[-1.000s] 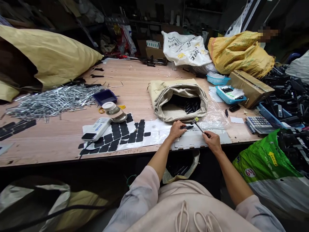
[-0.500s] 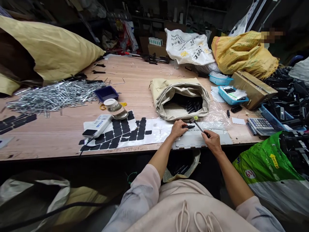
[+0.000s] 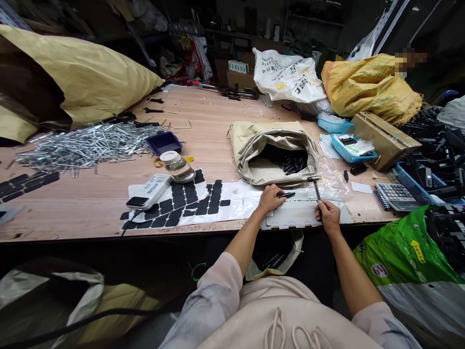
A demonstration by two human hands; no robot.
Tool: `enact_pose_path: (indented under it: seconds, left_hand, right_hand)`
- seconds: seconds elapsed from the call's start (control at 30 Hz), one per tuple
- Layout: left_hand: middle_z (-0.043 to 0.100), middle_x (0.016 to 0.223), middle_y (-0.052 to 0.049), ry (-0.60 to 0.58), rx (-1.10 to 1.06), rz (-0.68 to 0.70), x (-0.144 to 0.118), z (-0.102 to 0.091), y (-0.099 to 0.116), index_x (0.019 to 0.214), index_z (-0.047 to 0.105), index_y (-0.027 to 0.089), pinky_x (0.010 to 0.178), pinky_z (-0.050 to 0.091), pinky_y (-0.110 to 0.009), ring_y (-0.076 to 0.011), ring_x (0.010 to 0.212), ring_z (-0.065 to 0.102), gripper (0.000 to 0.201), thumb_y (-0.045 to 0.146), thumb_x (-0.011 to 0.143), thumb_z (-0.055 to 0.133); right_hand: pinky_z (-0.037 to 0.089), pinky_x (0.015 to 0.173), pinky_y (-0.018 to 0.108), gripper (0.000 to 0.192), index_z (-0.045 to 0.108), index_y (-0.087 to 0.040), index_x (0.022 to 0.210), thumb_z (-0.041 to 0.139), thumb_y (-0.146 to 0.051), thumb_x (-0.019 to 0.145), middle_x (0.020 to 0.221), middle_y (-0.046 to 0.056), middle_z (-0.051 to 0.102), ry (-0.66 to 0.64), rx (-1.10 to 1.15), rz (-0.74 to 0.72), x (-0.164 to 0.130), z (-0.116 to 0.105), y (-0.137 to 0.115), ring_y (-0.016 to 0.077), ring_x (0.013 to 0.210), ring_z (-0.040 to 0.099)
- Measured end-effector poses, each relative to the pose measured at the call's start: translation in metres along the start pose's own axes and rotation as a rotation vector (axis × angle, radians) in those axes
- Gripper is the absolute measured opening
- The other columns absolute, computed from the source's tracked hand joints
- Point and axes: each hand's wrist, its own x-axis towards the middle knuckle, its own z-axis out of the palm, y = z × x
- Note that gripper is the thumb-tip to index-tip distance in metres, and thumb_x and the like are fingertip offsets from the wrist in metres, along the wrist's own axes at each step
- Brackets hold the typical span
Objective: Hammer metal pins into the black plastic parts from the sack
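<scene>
My left hand [image 3: 271, 198] is closed around one end of a slim black part [image 3: 288, 195], which points right just above the grey board [image 3: 290, 219] at the table's front edge. What exactly this part is I cannot make out. In my right hand [image 3: 329, 215] is a small hammer [image 3: 317, 188], gripped by its dark handle, its head with a yellowish end pointing away from me. The hammer is to the right of the black part, apart from it. Behind both hands lies a beige sack [image 3: 236, 145] with its mouth towards me and black parts inside.
Left are a heap of metal rods [image 3: 87, 145], a dark blue tray [image 3: 164, 143], a jar [image 3: 178, 167], a white device [image 3: 149, 191] and black pads [image 3: 178, 199]. Right stand blue baskets [image 3: 352, 148], a cardboard box [image 3: 383, 138], a calculator [image 3: 395, 196] and a green bag [image 3: 395, 247].
My right hand has moved right with the hammer, whose head has swung away from the black part. My left hand still holds the part in nearly the same spot; the view has shifted slightly.
</scene>
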Motion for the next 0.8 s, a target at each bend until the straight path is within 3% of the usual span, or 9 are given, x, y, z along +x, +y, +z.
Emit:
enact_pose_path:
  seconds: [0.1,0.2,0.33,0.43,0.53,0.6,0.67,0.73,0.8]
  left_hand:
    - [0.065,0.096,-0.005,0.015,-0.010,0.047,-0.003,-0.003,0.004,0.097,0.076,0.020,0.084,0.046,-0.035,-0.0227,0.097,0.053,0.018,0.024,0.080,0.077]
    - [0.065,0.094,-0.005,0.099,-0.010,0.144,-0.024,-0.005,0.016,0.099,0.075,0.020,0.083,0.045,-0.036,-0.0224,0.095,0.053,0.018,0.024,0.081,0.077]
    - [0.064,0.095,-0.005,0.202,-0.006,0.363,-0.091,-0.002,0.029,0.101,0.072,0.021,0.086,0.045,-0.038,-0.0216,0.093,0.055,0.017,0.026,0.085,0.074]
    - [0.064,0.096,-0.006,0.145,0.045,0.424,-0.145,0.000,0.028,0.102,0.071,0.022,0.086,0.046,-0.038,-0.0221,0.094,0.057,0.017,0.024,0.085,0.073]
    - [0.065,0.096,-0.006,0.092,0.098,0.424,-0.170,-0.002,0.024,0.103,0.071,0.023,0.088,0.047,-0.039,-0.0232,0.095,0.058,0.021,0.022,0.083,0.074]
    - [0.066,0.098,-0.007,0.114,0.093,0.427,-0.160,-0.004,0.026,0.105,0.071,0.023,0.089,0.047,-0.041,-0.0239,0.097,0.058,0.022,0.025,0.083,0.073]
    - [0.067,0.096,-0.007,0.185,0.051,0.401,-0.128,-0.007,0.031,0.106,0.071,0.021,0.089,0.047,-0.041,-0.0238,0.096,0.059,0.020,0.028,0.087,0.070]
    - [0.068,0.094,-0.007,0.275,-0.022,0.304,-0.076,-0.010,0.036,0.105,0.071,0.019,0.089,0.048,-0.040,-0.0226,0.094,0.061,0.019,0.030,0.091,0.064]
    - [0.070,0.097,-0.008,0.343,-0.116,0.097,-0.015,-0.014,0.039,0.106,0.071,0.017,0.087,0.050,-0.036,-0.0208,0.092,0.063,0.021,0.029,0.094,0.058]
  right_hand:
    - [0.039,0.033,0.020,0.034,0.069,-0.017,0.083,0.072,-0.050,0.076,0.062,-0.002,0.060,0.052,0.126,0.018,0.005,-0.001,0.003,0.0092,0.042,0.050]
    - [0.040,0.033,0.020,0.034,0.069,-0.016,0.083,0.073,-0.049,0.075,0.062,-0.002,0.060,-0.001,0.141,0.030,0.006,0.001,0.004,0.0087,0.041,0.049]
    - [0.040,0.032,0.020,0.035,0.068,-0.016,0.080,0.075,-0.050,0.075,0.061,-0.003,0.060,-0.024,0.148,0.030,0.006,0.002,0.005,0.0086,0.041,0.049]
    - [0.040,0.032,0.020,0.036,0.068,-0.017,0.080,0.075,-0.052,0.075,0.061,-0.003,0.060,-0.009,0.147,0.029,0.007,0.001,0.007,0.0088,0.041,0.050]
    - [0.041,0.032,0.019,0.035,0.068,-0.017,0.080,0.075,-0.051,0.075,0.062,-0.003,0.060,-0.020,0.137,0.037,0.007,0.001,0.009,0.0086,0.042,0.050]
    - [0.041,0.033,0.019,0.035,0.069,-0.017,0.080,0.075,-0.051,0.075,0.062,-0.003,0.060,-0.030,0.133,0.037,0.006,0.002,0.009,0.0084,0.042,0.050]
    - [0.041,0.033,0.019,0.036,0.069,-0.017,0.079,0.076,-0.052,0.075,0.062,-0.003,0.060,-0.030,0.126,0.033,0.005,0.003,0.007,0.0082,0.042,0.049]
    - [0.041,0.033,0.019,0.036,0.068,-0.017,0.078,0.075,-0.052,0.075,0.061,-0.003,0.060,-0.027,0.113,0.030,0.004,0.004,0.005,0.0082,0.042,0.049]
    - [0.042,0.033,0.019,0.036,0.068,-0.017,0.078,0.075,-0.052,0.075,0.061,-0.003,0.060,-0.027,0.102,0.029,0.003,0.005,0.003,0.0084,0.042,0.049]
